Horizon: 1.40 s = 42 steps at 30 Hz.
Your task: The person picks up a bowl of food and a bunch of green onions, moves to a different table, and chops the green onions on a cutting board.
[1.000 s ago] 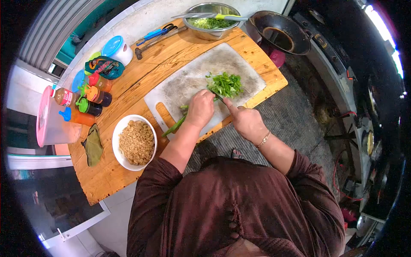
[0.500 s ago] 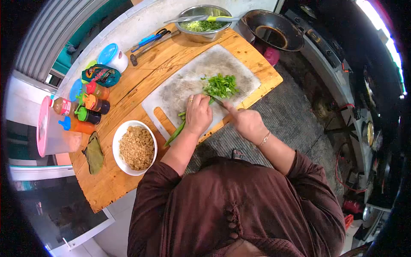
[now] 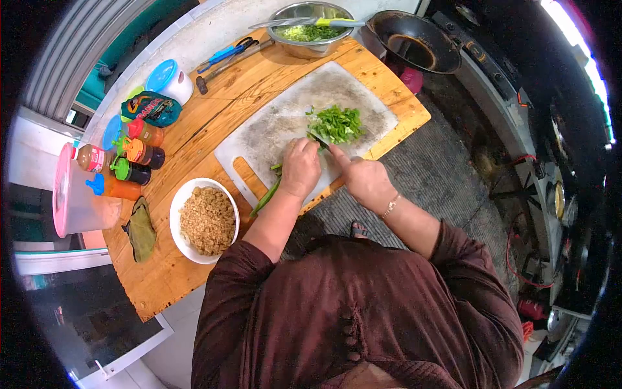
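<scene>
My left hand presses down on a bunch of green stalks lying on the worn white cutting board. My right hand grips a knife whose blade meets the stalks just beside the left fingers. A heap of chopped green pieces lies on the board right past the blade. The knife handle is hidden in my fist.
A white bowl of brown crumbles sits near the wooden table's front left. Sauce bottles, a folded leaf, a pink-lidded container, scissors, a steel bowl with greens and a dark wok surround the board.
Both hands stay on the stalks and knife, shifting slightly as the blade works at the cut end. The pile of chopped greens stays beside the blade.
</scene>
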Each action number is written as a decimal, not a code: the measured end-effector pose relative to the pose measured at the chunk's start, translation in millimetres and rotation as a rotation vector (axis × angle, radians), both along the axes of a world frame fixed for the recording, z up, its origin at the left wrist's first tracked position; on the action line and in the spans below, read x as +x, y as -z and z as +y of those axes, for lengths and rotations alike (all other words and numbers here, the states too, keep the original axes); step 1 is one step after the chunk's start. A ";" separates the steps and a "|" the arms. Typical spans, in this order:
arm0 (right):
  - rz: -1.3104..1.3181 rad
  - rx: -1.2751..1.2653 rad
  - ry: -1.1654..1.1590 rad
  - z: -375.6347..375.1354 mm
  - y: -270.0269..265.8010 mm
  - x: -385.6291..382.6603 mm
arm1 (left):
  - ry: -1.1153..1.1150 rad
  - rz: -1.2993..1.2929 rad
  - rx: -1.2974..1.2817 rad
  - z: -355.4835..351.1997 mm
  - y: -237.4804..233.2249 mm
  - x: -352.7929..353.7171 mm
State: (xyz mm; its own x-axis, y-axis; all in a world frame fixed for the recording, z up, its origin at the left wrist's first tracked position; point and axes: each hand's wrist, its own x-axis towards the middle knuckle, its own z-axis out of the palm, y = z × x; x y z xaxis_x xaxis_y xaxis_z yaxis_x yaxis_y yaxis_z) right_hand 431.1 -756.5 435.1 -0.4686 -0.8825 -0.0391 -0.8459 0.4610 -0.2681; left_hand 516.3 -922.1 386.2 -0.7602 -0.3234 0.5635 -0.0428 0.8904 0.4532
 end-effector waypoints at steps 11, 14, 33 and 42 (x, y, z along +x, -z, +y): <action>0.039 0.007 -0.016 15.9 4.5 -1.5 | -0.002 0.088 -0.084 5.9 2.9 5.9; 0.025 0.003 0.030 16.4 9.6 -8.4 | -0.030 0.077 0.007 9.6 1.7 6.5; 0.058 -0.093 0.007 -17.3 22.1 6.4 | -0.028 -0.035 -0.140 5.8 7.8 7.0; 0.056 -0.070 -0.017 18.3 14.9 3.7 | -0.075 -0.009 -0.128 12.4 8.5 15.8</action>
State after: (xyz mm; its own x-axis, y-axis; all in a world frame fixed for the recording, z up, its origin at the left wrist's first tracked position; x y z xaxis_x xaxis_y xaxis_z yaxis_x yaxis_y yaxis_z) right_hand 434.8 -738.2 420.2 -0.4532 -0.8900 0.0489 -0.8680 0.4282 -0.2513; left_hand 532.1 -909.7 377.7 -0.7418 -0.3059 0.5968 -0.1154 0.9349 0.3357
